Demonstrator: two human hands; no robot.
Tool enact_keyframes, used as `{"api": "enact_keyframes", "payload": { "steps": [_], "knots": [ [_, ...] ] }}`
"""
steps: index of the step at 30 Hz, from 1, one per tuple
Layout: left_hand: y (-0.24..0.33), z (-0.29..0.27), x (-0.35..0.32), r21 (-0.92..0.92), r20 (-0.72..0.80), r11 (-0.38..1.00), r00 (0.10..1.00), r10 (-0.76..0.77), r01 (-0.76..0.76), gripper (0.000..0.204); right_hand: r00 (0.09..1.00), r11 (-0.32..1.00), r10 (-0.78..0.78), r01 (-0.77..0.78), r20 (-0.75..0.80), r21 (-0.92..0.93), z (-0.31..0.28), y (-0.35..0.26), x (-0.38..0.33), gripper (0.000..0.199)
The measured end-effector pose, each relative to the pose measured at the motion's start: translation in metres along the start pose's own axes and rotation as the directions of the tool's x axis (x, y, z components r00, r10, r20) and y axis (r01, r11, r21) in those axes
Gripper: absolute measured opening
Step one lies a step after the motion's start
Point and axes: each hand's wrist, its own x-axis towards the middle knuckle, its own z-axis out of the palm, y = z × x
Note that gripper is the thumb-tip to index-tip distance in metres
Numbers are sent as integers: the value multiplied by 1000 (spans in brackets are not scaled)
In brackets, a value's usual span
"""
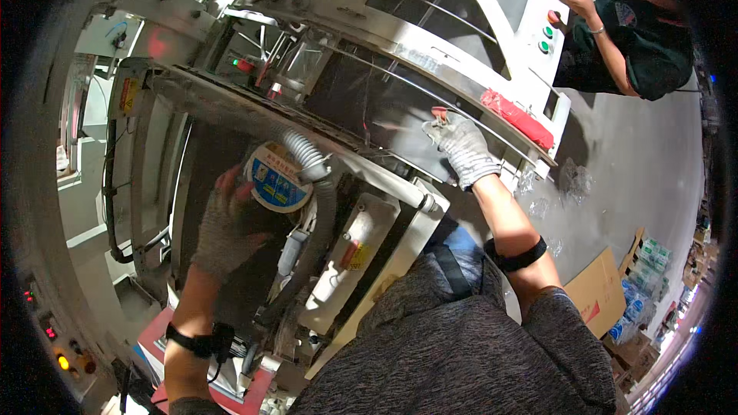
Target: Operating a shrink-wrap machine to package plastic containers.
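Note:
My left hand (229, 232), in a grey-white glove, is smeared by motion over the machine's dark recess at left. Its fingers are apart, with reddish tips at the left edge of a round tub (281, 177) with a blue and cream printed top. A grey corrugated hose (306, 155) crosses the tub's upper right. My right hand (460, 144), also gloved, is over a dark flat surface beside the machine's long rail. Its fingers are drawn together with a reddish tip showing; whatever they pinch is too small to make out. A pale blurred streak lies just left of them.
A red wrapped bundle (516, 119) lies along the white frame (430, 50). At upper right, another person's hand (578, 1) is near a panel with green buttons (546, 40). Crumpled clear film (575, 178) and a cardboard sheet (598, 292) are at right. A white cylinder (354, 250) is below the hose.

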Motion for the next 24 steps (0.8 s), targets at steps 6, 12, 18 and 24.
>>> {"api": "enact_keyframes", "payload": {
  "steps": [6, 12, 18, 24],
  "knots": [
    [-14, 80, 53, -89, 45, 994, 997, -57, 61, 107, 985, 993, -116, 115, 126, 17, 30, 17, 24, 20],
    [-5, 80, 60, -9, -54, 999, 998, -34, 34, 99, 974, 638, -127, 226, 188, -736, 45, 26, 39, 21],
    [-14, 86, 54, 22, -188, 999, 981, 51, -48, 97, 977, 568, -98, 213, 191, -795, 60, 41, 51, 23],
    [-38, 98, 17, -32, -169, 998, 984, -55, 50, 97, 955, 715, -293, 248, 42, -654, 72, 62, 60, 23]
  ]
}}
